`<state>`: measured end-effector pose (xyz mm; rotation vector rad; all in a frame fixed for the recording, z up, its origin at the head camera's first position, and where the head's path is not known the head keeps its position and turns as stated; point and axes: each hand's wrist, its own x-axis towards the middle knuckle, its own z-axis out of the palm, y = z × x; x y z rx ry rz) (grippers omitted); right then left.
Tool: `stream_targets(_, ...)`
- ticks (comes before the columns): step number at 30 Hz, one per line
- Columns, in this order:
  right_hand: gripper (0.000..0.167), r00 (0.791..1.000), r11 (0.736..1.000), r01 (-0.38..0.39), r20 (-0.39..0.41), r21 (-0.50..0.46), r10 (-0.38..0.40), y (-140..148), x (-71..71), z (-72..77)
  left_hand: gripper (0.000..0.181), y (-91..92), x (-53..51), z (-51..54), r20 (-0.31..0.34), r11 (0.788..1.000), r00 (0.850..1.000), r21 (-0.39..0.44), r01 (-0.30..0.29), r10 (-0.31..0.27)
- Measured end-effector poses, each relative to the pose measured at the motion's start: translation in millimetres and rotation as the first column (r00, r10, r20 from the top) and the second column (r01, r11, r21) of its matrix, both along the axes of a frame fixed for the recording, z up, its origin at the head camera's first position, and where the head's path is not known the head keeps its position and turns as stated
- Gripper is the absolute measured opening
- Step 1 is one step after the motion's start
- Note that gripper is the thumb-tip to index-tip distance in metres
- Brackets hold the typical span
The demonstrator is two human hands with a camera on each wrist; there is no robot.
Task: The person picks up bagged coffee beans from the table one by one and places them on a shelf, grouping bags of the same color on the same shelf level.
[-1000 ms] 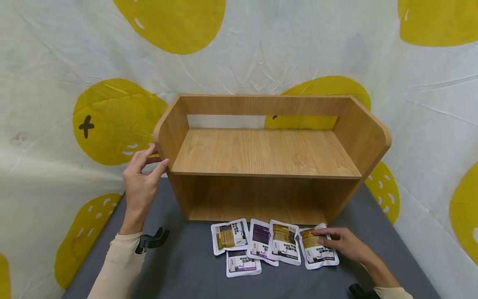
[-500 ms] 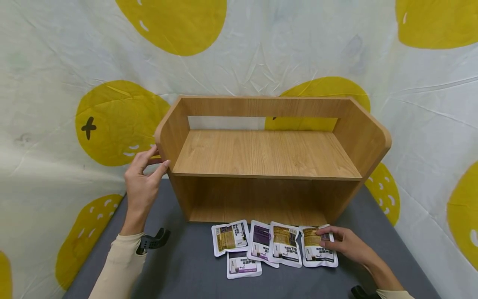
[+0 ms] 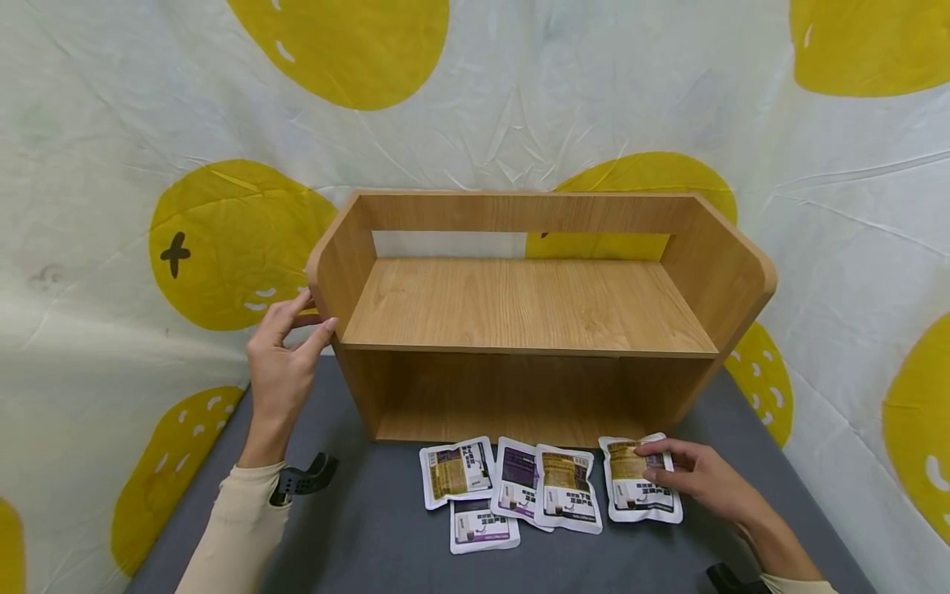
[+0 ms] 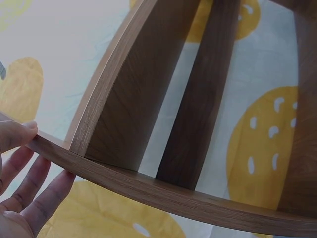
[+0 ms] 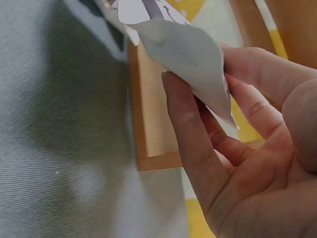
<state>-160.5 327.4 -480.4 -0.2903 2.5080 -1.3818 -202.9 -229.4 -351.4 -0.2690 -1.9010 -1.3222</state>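
Note:
A two-tier wooden shelf (image 3: 530,305) stands on a grey surface. My left hand (image 3: 285,359) grips the front edge of its left side panel; in the left wrist view, thumb (image 4: 17,135) and fingers lie on opposite sides of that edge. My right hand (image 3: 705,478) pinches a white pouch (image 3: 631,495) with a gold and dark print, at the right end of the row. The right wrist view has the pale back of this pouch (image 5: 183,54) between thumb and fingers, clear of the surface. Beside it lies another gold-printed pouch (image 3: 567,503), apart from the held one.
Further left on the grey surface (image 3: 386,536) lie a purple-printed pouch (image 3: 512,462), a gold-printed pouch (image 3: 447,478) and a lower purple-printed pouch (image 3: 482,536), some overlapping. A white curtain with yellow figures (image 3: 237,239) hangs behind and beside the shelf.
The right hand has moved slightly right and up with its pouch, which has parted from the neighbouring pouch and turned a little. The left hand stays at the shelf's side panel.

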Motion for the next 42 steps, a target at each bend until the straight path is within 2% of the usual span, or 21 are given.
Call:
stream_targets(7,0.042,1.0,0.996,0.018,-0.009,-0.088,-0.019,-4.8,4.5,13.3,0.055,-0.3,0.1,-0.3,0.008,1.0,1.0,0.007,-0.002,0.002)
stream_targets(15,0.044,1.0,0.995,0.026,0.005,-0.1,-0.026,-14.7,9.8,37.7,0.054,-0.2,-1.1,-0.5,0.0,1.0,1.0,-0.008,-0.011,0.011)
stream_targets(22,0.045,1.0,0.992,0.0,0.001,-0.13,0.0,-25.3,14.4,59.6,0.054,-0.9,-1.6,-0.9,0.0,1.0,1.0,-0.012,-0.006,0.006)
stream_targets(30,0.04,0.994,0.981,-0.067,-0.092,-0.182,0.051,-39.2,16.4,82.8,0.056,-1.9,-0.3,-0.6,0.002,1.0,1.0,-0.014,-0.005,0.005)
stream_targets(37,0.039,0.994,0.988,-0.063,-0.102,-0.14,0.048,-51.9,12.5,103.4,0.055,-2.1,-0.2,-0.6,0.005,1.0,1.0,-0.016,0.001,-0.001)
stream_targets(42,0.039,0.988,0.978,-0.119,-0.118,-0.171,0.099,-57.7,4.8,115.0,0.055,-2.3,-0.5,0.8,0.009,1.0,1.0,-0.021,0.01,-0.01)
